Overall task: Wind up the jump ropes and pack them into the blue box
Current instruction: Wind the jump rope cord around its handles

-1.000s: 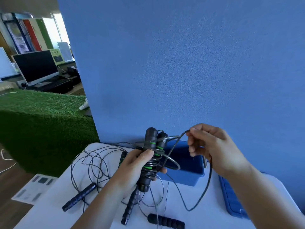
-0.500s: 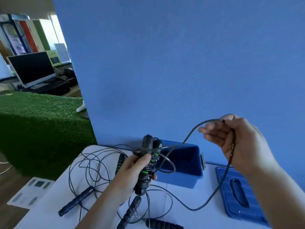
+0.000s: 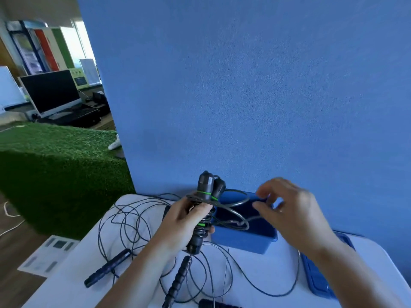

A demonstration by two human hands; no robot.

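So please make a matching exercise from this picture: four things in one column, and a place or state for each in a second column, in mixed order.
Things:
1. pair of handles with green rings
2. blue box
3. blue lid
4. ribbed black handle

Places or states:
A. flat on the table, at the right edge
B. lying on the table, on the left, among loose rope
C. gripped upright in the left hand
D. open, at the foot of the blue wall

Pairs: 1-C, 2-D, 3-A, 4-B

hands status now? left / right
Left hand: closed around the paired black jump-rope handles with green rings.
Right hand: blurred, fingers apart; whether it holds the cord cannot be told.
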